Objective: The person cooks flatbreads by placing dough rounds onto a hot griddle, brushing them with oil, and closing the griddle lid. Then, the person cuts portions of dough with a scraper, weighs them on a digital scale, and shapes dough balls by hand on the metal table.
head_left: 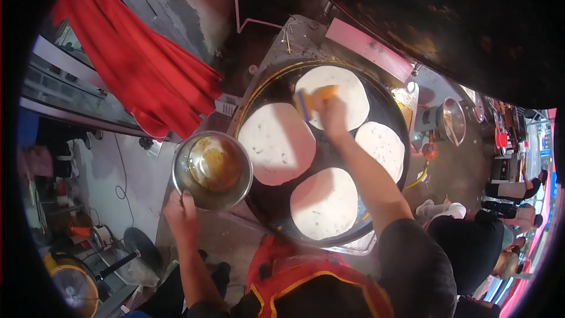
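Observation:
My left hand [182, 212] is closed on the rim of a steel bowl [250, 179], with a little brownish-yellow oil-like liquid in its bottom. The bowl is held beside the left edge of a large round black griddle [276, 88]. Over the far flatbread [347, 85], my right hand [333, 116] grips a yellow brush [305, 105] with a blue band, smeared by motion. Whether its bristles touch the dough cannot be made out. Several pale, green-flecked flatbreads lie on the griddle, among them a left one [275, 144], a near one [323, 203] and a smaller right one [381, 150].
A big dark lid [435, 23] looms above the far right. Red cloth [138, 53] hangs at the upper left. Another steel bowl [452, 121] stands to the right, near a yellow hose [419, 178]. Several people are at the right edge.

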Motion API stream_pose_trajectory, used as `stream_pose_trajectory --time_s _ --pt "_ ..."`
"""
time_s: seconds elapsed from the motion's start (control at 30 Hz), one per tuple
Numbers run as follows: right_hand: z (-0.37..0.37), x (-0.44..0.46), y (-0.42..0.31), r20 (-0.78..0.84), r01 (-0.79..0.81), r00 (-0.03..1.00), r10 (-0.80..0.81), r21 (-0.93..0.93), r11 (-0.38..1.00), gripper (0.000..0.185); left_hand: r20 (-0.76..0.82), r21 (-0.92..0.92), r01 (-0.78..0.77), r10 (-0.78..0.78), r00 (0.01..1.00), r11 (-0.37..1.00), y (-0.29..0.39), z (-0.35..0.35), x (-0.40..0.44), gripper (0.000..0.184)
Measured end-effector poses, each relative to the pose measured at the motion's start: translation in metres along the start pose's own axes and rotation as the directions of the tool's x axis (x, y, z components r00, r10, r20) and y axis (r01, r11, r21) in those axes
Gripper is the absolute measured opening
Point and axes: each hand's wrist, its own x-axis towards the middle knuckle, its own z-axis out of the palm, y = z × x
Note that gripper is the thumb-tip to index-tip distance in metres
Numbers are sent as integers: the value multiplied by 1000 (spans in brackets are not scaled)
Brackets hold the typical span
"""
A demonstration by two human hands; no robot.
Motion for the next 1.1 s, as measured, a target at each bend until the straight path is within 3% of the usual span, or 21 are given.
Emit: stream_pose_trajectory --time_s 0.03,0.07,0.1,0.17,0.23,0.27,0.33,0.4,0.5,0.6,0.63,0.67,0.7,0.73,0.77,0.83,0.87,0.9,0.97,1.07,1.1 --pt "-12 4 48 14 -193 981 193 31 981 18 2 -8 -20 20 1000 1000 2 0 -1 24" --pt "-24 2 95 -64 -196 963 263 504 841 17 2 -16 -40 40 999 999 3 -1 -4 24" --pt "-43 4 141 -124 -136 959 256 590 796 15 16 -14 -36 36 999 999 1 -2 -7 23" --pt "-99 9 178 -251 5 962 107 406 914 17 30 -10 -32 33 999 999 -4 -2 -14 22" --pt "-128 6 128 -265 -57 964 38 -65 996 17 30 0 -36 36 999 999 -3 -1 -23 20" --pt "-134 8 109 -258 -85 966 5 -302 950 17 22 1 -47 47 999 999 -2 0 -29 19" --pt "-81 2 114 -111 149 976 -190 -300 942 17 -3 0 -79 79 997 997 1 4 -40 17" --pt "-23 -41 95 101 538 840 -533 -284 794 32 -26 -13 -101 100 995 995 2 9 -51 17" --pt "-25 -92 8 175 553 825 -537 -54 832 27 -12 20 -97 98 995 995 10 11 -66 19" --pt "-79 -86 -13 72 190 973 -218 281 941 21 35 183 -149 145 989 972 42 16 -76 21" --pt "-104 -82 -20 -101 297 954 -283 180 938 16 48 242 -209 203 978 947 57 20 -81 21" --pt "-127 -79 -32 -24 119 992 -126 525 843 16 76 344 -336 330 941 877 54 24 -79 21" --pt "-151 -82 -47 -42 133 989 -139 653 746 18 124 437 -449 442 888 779 50 28 -78 20" --pt "-166 -88 -61 -5 116 983 -184 795 595 18 113 353 -331 311 944 875 77 32 -89 20" --pt "-175 -96 -72 82 80 970 -229 781 619 17 110 256 -210 187 976 944 107 41 -97 19" --pt "-160 -118 -75 219 80 937 -273 626 776 18 125 348 -266 236 964 899 114 65 -99 19" --pt "-145 -126 -66 220 261 904 -367 395 881 19 136 327 -296 266 954 897 113 77 -99 20" --pt "-128 -134 -58 158 385 881 -446 308 870 21 150 304 -329 296 943 894 112 89 -99 20" --pt "-119 -142 -44 224 390 875 -429 197 899 22 169 284 -391 355 919 876 107 112 -103 21" --pt "-144 -136 -10 224 101 960 -170 291 951 23 207 296 -417 369 906 859 107 132 -106 25" --pt "-161 -133 2 249 -132 968 7 487 864 24 206 310 -410 360 910 858 107 136 -107 26"
